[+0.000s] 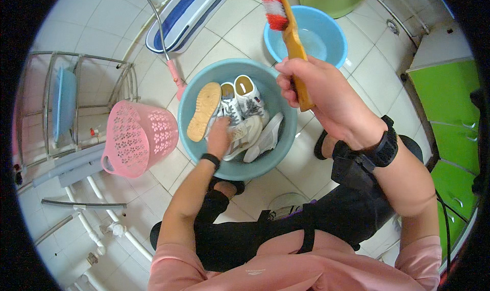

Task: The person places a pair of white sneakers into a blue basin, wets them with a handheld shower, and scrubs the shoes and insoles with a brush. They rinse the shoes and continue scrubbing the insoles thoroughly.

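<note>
My right hand (312, 86) is closed around the yellow handle of a scrubbing brush (294, 48), held up at the right of the basin. The brush's red and white bristles point left. My left hand (221, 137) reaches into a blue-green plastic basin (283, 153) and is blurred; its fingers are over the shoes, and whether they grip one is unclear. Several pale sneakers lie in the basin. One shows its tan sole (204, 111) at the left, two stand with their openings visible, and a white-grey sneaker (264, 139) rests on its side at the right.
A smaller blue basin (342, 42) with some water stands behind the brush. A pink perforated basket (164, 138) leans left of the big basin, near a metal rack (48, 99). A collapsible blue-white tub (187, 34) lies beyond. Green cabinets (446, 95) line the right.
</note>
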Tool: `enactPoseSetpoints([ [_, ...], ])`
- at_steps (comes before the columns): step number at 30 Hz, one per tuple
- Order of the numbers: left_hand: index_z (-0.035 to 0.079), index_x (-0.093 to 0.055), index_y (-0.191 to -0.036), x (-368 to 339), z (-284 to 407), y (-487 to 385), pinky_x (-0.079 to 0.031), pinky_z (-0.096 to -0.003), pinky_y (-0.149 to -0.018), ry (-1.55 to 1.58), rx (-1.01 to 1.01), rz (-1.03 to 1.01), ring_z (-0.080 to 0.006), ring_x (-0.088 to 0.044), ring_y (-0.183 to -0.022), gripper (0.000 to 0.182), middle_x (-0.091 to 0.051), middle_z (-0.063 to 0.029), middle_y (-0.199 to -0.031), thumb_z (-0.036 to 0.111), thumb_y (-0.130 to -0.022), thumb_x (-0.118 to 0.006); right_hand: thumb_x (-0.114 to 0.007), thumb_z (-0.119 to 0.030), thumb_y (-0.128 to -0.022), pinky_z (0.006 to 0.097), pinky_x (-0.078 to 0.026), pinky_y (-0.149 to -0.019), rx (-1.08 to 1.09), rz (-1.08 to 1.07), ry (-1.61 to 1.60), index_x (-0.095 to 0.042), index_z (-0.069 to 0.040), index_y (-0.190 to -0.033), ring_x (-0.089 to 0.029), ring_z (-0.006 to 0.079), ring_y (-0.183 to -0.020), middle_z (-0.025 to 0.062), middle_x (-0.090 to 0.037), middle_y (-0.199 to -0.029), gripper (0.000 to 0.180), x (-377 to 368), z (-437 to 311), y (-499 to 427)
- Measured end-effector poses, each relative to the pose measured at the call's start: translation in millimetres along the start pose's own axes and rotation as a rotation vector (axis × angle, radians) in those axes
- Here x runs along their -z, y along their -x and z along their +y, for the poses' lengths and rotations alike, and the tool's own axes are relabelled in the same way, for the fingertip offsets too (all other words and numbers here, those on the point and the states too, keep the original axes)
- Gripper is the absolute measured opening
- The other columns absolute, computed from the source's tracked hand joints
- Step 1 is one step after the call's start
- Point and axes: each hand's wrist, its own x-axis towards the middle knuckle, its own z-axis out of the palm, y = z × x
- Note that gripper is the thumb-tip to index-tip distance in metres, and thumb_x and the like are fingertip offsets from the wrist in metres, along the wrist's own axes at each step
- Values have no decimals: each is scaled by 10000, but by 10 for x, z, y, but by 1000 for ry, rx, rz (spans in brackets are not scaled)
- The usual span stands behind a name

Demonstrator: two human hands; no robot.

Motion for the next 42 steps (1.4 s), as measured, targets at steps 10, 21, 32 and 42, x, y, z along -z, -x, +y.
enactPoseSetpoints([
  [10,76,-314,-1574,-453,513,389,-451,-577,-1066,-115,167,-262,-439,-483,-1323,1030,-470,-234,-1425,290,-749,-892,-612,-267,-999,303,-413,-673,19,-9,-15,-540,-89,-857,-500,130,-694,-3,-532,-771,239,7,4,51],
  [21,-29,-485,-1419,-349,399,404,-532,-495,-965,-115,34,18,-415,-604,-1160,658,-608,-240,-1227,316,-917,-734,-609,-281,-1016,266,-410,-688,7,-108,29,-545,-119,-893,-518,93,-737,-33,-551,-821,213,72,93,11],
  [32,43,-443,-1443,207,175,135,-516,-490,-1006,252,216,-38,-450,-635,-1215,717,-681,-260,-1261,307,-893,-820,-582,-256,-1005,298,-417,-669,51,-96,2,-552,-94,-856,-499,115,-697,-11,-544,-761,222,31,35,-22],
  [42,43,-529,-1436,1225,-586,-441,-512,-475,-1027,56,268,103,-427,-626,-1169,608,-624,-250,-1268,209,-912,-787,-601,-283,-1008,279,-423,-702,22,-104,48,-565,-110,-829,-521,107,-735,-20,-550,-777,252,57,21,25],
])
